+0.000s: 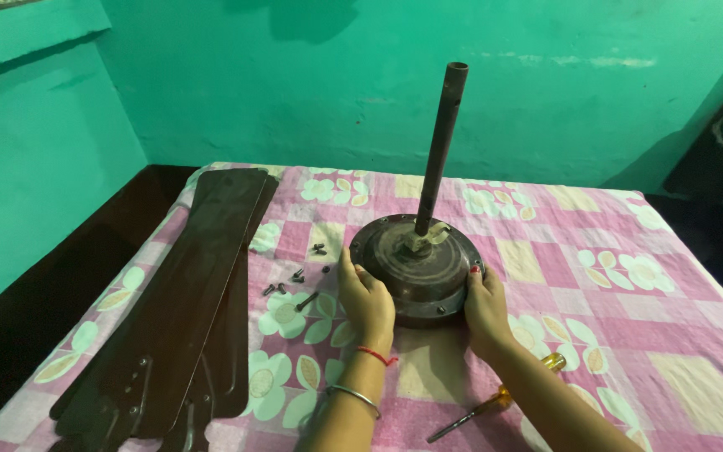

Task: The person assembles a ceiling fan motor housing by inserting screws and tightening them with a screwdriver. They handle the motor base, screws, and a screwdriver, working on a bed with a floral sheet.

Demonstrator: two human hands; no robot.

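Ceiling-fan motor housing (416, 266), round and dark brown, seated flat on checked pink bedsheet (604, 276) with floral patches, near centre of view. Down-rod (440, 146) rising from hub, tilted slightly toward one o'clock, open tube end uppermost. Small screws visible round rim of housing.

Left hand (367, 300) pressed against housing at eight o'clock, fingers curled narrowly over edge, thumb on upper face; red thread and metal bangle (353, 397) worn on wrist. Right hand (485, 305) set against housing at four o'clock, fingers wrapped round side wall, red-painted nail showing at rim. Housing gripped between both hands.

Loose screws (296, 276) scattered on sheet at nine o'clock from housing, just beside left hand, some clustered, one lying apart nearer housing. Stack of three dark brown fan blades (186, 310) laid lengthwise at nine o'clock, well apart from housing, mounting brackets toward lower edge of view. Screwdriver (495, 400) with yellow translucent handle lying on sheet at five o'clock, partly hidden beneath right forearm, shaft pointing toward seven o'clock.

Green painted wall (294, 84) behind bed; shadow of head cast on wall at twelve o'clock. Dark floor seen at left of bed.
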